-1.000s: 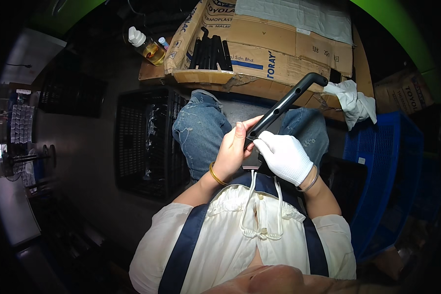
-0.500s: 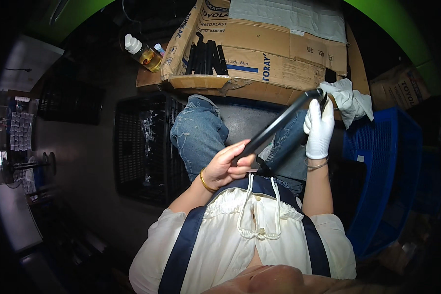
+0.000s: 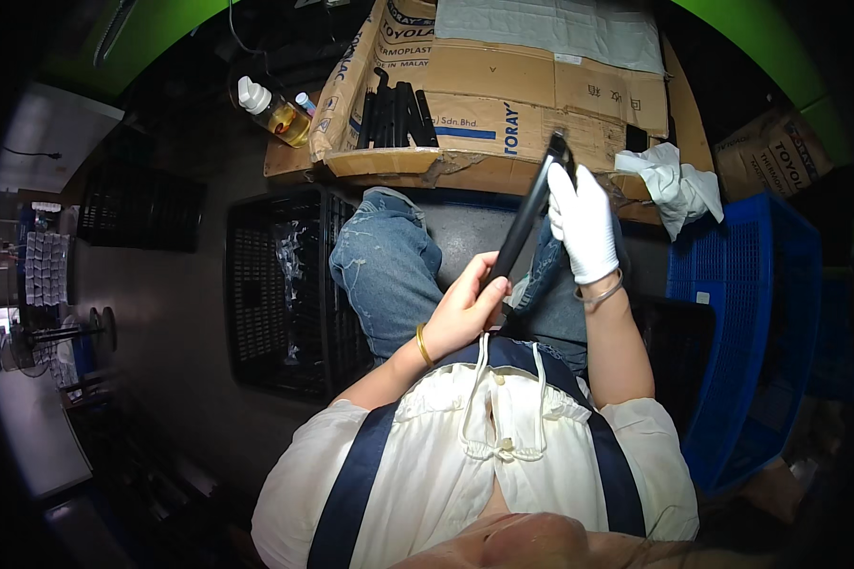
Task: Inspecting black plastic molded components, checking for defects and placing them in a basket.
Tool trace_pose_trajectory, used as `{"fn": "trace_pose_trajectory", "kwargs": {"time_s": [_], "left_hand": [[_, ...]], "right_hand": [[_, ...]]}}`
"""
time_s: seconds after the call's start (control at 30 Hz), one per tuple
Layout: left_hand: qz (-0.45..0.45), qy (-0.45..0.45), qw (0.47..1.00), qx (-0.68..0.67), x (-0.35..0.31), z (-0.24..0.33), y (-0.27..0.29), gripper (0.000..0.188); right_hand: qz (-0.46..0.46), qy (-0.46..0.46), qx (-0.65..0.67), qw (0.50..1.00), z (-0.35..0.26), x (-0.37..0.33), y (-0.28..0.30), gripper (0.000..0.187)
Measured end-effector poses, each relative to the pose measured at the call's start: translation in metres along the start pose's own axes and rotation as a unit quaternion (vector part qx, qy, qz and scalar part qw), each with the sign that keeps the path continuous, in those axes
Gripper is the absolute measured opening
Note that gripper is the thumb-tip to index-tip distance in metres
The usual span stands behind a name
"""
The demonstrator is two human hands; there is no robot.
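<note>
A long, slim black bar (image 3: 524, 228), which looks like plastic, slants up and to the right in front of my lap. My bare left hand (image 3: 467, 308) is closed around its lower end. At the upper end, my right hand (image 3: 581, 223), in a white knitted glove, has its thumb and fingers closed on the bar. Whether those fingers also hold a small dark tool cannot be made out. Beyond the bar lies a cardboard-covered work surface (image 3: 484, 166), and several similar black pieces (image 3: 396, 119) stand together at its left side.
A crumpled white cloth (image 3: 674, 185) hangs over the cardboard's right edge. A bottle of yellow liquid (image 3: 287, 123) stands at the left corner. On the floor, a black crate (image 3: 247, 294) holding shiny wrapping sits left of my knees, and blue crates (image 3: 731, 256) are to the right.
The bar has swung leftward and stands steeper. My right hand has moved left with its upper end, and my left hand has shifted slightly right along with the lower end.
</note>
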State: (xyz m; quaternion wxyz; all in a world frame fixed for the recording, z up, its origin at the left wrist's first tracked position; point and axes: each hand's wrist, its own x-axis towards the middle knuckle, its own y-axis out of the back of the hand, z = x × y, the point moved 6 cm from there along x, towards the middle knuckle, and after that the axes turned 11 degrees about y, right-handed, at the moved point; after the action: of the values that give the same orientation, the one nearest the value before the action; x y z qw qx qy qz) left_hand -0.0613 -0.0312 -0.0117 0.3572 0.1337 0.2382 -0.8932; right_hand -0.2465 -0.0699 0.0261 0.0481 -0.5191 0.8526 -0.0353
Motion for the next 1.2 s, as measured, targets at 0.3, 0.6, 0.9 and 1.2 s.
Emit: {"fn": "trace_pose_trajectory", "kwargs": {"time_s": [0.3,0.6,0.9,1.2], "left_hand": [[0.018,0.049,0.976,-0.213,0.000,0.011,0.023,0.038],[0.053,-0.022,0.993,-0.099,-0.004,0.016,0.017,0.050],[0.022,-0.052,0.996,-0.064,-0.004,0.016,0.017,0.048],[0.078,-0.059,0.995,0.011,-0.007,0.017,0.018,0.044]], "right_hand": [[-0.201,0.141,-0.150,0.958,0.001,-0.066,-0.019,0.020],[-0.255,0.179,-0.323,0.894,-0.019,-0.088,-0.041,0.014],[-0.254,0.210,-0.358,0.874,-0.017,-0.088,-0.042,0.015],[-0.284,0.198,-0.338,0.875,-0.015,-0.088,-0.040,0.013]]}}
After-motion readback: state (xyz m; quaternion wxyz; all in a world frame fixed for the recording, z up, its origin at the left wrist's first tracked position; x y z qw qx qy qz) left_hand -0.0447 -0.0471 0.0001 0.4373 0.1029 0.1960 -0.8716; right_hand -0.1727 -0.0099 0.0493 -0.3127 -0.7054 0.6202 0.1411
